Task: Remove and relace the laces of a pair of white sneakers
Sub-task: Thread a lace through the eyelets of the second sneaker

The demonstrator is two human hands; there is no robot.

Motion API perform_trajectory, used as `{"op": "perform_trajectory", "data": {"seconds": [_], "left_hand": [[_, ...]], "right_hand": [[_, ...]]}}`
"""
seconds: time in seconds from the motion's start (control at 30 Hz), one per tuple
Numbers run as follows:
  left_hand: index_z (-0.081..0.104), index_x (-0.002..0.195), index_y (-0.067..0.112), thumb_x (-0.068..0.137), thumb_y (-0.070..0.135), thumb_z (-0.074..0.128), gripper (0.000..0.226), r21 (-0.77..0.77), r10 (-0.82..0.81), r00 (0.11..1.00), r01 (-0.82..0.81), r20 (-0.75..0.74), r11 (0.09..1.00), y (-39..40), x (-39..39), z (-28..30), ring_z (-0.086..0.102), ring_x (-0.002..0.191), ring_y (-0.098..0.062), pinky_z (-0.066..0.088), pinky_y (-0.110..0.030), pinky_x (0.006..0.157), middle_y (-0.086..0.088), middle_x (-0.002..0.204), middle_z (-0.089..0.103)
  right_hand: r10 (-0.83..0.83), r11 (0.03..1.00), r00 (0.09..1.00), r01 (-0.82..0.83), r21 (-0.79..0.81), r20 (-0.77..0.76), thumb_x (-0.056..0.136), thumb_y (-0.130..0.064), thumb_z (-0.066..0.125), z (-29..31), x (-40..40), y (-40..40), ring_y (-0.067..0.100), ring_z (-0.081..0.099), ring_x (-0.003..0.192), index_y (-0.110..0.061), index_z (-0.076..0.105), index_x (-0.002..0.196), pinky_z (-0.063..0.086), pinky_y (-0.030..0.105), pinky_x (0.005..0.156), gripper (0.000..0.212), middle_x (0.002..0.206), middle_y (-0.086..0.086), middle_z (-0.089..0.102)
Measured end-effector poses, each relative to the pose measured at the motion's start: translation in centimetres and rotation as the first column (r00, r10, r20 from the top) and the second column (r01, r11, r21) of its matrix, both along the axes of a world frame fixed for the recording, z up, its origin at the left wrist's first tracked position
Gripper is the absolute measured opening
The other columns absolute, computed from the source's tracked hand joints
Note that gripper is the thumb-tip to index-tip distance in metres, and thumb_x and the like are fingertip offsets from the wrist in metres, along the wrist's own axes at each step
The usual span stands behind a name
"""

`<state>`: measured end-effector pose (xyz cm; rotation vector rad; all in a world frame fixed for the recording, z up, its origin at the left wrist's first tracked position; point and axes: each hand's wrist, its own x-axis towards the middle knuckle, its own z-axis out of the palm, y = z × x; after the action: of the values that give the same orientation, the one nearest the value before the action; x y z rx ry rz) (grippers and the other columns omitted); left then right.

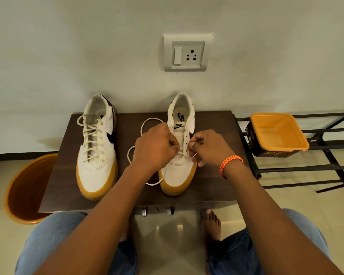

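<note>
Over the right-hand white sneaker with a gum-yellow sole (178,171), both hands work the cream cotton lace (145,124). Left hand (154,147): grip closed, fingers curled and pinching the lace at the left eyelet row, knuckles up, forearm coming in from lower left. Right hand (209,148): grip closed too, thumb and forefinger pinching a short lace end just beside the right eyelet row, wrist slightly cocked, orange braided wristband (229,163) on it. Only the lowest eyelets carry lace; the upper ones are bare and the tongue shows. Slack lace loops out to the left of the shoe on the dark brown wooden table (213,124), one loop near the collar, another by the toe.

Second white sneaker with a dark swoosh (97,147) sits well apart on the table's left side, fully laced, toe toward the person. Orange round plastic bin (26,187) on the floor at left, partly under the table edge. Yellow square plastic tub (277,132) rests on a black metal rack (326,132) at right. White wall socket with switch (187,53) above.
</note>
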<state>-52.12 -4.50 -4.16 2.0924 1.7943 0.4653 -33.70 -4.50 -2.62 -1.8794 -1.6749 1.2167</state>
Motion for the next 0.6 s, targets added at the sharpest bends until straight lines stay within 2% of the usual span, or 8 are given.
{"op": "perform_trajectory", "data": {"seconds": [0.13,0.27,0.37,0.5,0.6], "left_hand": [[0.082,0.094,0.031,0.089,0.039,0.081,0.009,-0.067,0.105,0.991,-0.099,0.085,0.993,-0.3,0.9,-0.9,0.047,0.079,-0.006,0.039,-0.028,0.063,0.016,0.091,0.045],[0.084,0.095,0.031,0.090,0.032,0.081,0.005,-0.184,0.136,0.972,-0.101,0.191,0.978,-0.2,1.1,-1.4,0.054,0.094,-0.011,0.048,-0.033,0.075,0.008,0.105,0.049],[0.085,0.094,0.029,0.090,0.024,0.083,0.007,-0.241,0.151,0.940,-0.078,0.306,0.968,-0.2,0.8,-1.5,0.057,0.101,-0.014,0.053,-0.038,0.082,0.010,0.100,0.054],[0.084,0.096,0.025,0.090,0.020,0.084,0.008,-0.289,0.191,0.904,-0.079,0.383,0.954,-0.2,1.0,-1.9,0.058,0.102,-0.015,0.052,-0.033,0.085,0.002,0.106,0.056],[0.083,0.096,0.023,0.090,0.019,0.083,0.007,-0.322,0.232,0.872,-0.092,0.431,0.942,-0.3,1.2,-2.1,0.055,0.098,-0.009,0.049,-0.027,0.084,0.003,0.107,0.050]], "right_hand": [[-0.014,1.000,1.000,0.014,-0.023,0.002,0.104,-0.011,0.058,0.0,-0.1,0.0,0.024,0.077,0.076,-0.010,0.070,0.093,0.066,0.034,0.063,0.017,0.082,0.008,0.076],[-0.022,0.997,0.998,0.018,-0.069,-0.062,0.102,-0.006,0.060,0.0,0.2,0.1,0.023,0.077,0.074,-0.008,0.070,0.093,0.066,0.038,0.066,0.014,0.082,0.010,0.076],[0.029,0.997,0.998,-0.032,-0.067,-0.059,0.097,0.001,0.065,0.0,0.6,0.1,0.021,0.077,0.075,-0.007,0.070,0.094,0.066,0.038,0.069,0.009,0.081,0.011,0.075],[0.049,0.998,0.999,-0.049,-0.027,-0.020,0.093,0.004,0.069,-0.4,0.5,0.1,0.020,0.077,0.073,-0.006,0.070,0.094,0.066,0.035,0.071,0.011,0.082,0.011,0.074],[0.038,0.999,0.999,-0.038,0.000,-0.008,0.092,0.004,0.071,-0.6,0.3,0.1,0.018,0.077,0.072,-0.006,0.071,0.093,0.065,0.031,0.068,0.010,0.083,0.011,0.073]]}}
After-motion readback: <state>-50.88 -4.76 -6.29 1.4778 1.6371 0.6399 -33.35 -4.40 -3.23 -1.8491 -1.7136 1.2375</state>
